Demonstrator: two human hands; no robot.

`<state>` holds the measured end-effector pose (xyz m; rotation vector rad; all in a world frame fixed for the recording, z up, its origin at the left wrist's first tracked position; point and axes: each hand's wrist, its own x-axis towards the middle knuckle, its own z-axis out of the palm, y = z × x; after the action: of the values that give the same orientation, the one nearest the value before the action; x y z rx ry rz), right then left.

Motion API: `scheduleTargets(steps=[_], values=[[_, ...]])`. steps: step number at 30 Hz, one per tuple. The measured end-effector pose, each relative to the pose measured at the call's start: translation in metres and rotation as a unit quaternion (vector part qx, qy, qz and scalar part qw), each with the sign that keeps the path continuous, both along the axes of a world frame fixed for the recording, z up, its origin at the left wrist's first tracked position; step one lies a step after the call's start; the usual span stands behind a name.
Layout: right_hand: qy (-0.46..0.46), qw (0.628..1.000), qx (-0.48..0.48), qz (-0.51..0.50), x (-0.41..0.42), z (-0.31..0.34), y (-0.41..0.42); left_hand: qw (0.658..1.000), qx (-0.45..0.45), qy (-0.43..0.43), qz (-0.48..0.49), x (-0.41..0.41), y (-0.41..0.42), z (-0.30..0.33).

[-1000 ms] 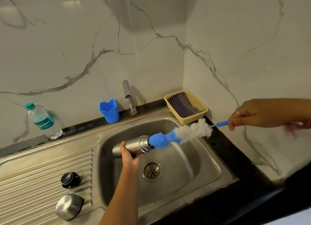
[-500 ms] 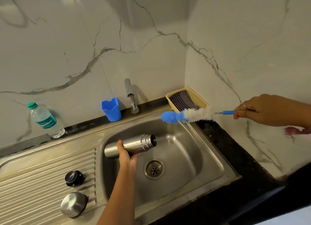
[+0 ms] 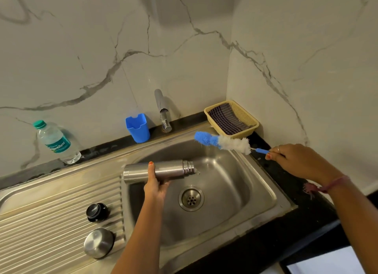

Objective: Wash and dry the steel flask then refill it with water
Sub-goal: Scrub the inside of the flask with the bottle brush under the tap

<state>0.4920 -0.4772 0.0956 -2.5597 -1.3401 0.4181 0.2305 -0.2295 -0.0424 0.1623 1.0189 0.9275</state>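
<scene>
My left hand [image 3: 154, 186] grips the steel flask [image 3: 171, 170] from below and holds it sideways over the sink basin [image 3: 225, 194], its open mouth pointing right with a little water at the lip. My right hand [image 3: 298, 161] pinches the blue handle of the bottle brush [image 3: 223, 142], whose blue and white bristles hang over the sink's back right corner, clear of the flask. The flask's black inner stopper [image 3: 97, 212] and steel cap [image 3: 99, 242] lie on the ribbed drainboard [image 3: 51, 222].
A tap [image 3: 162, 112] stands behind the basin, with a blue plastic cup [image 3: 137, 128] to its left. A plastic water bottle [image 3: 57, 144] stands at the back left. A yellow basket [image 3: 245, 118] holding a checked cloth sits in the back right corner.
The brush has come out of the flask's mouth and moved back and right toward the basket. The flask has shifted slightly and is still held sideways by my left hand.
</scene>
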Motion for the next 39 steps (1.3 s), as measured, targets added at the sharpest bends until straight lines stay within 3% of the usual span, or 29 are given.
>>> scheduleTargets(steps=[9,26,31,39], values=[[0.018,0.998,0.04,-0.046,-0.014,-0.026,-0.006,0.998,0.032,0.048,-0.039,-0.005,0.002,-0.003],[0.012,0.995,0.062,-0.072,-0.031,-0.054,-0.005,0.976,0.178,0.096,-0.085,0.0,0.011,0.012],[0.002,0.995,0.049,-0.084,-0.036,-0.058,-0.006,0.952,0.243,0.135,-0.127,0.001,0.005,0.015],[0.003,0.997,0.027,-0.079,-0.045,-0.063,0.0,0.876,0.356,0.247,-0.21,-0.002,0.006,0.016]])
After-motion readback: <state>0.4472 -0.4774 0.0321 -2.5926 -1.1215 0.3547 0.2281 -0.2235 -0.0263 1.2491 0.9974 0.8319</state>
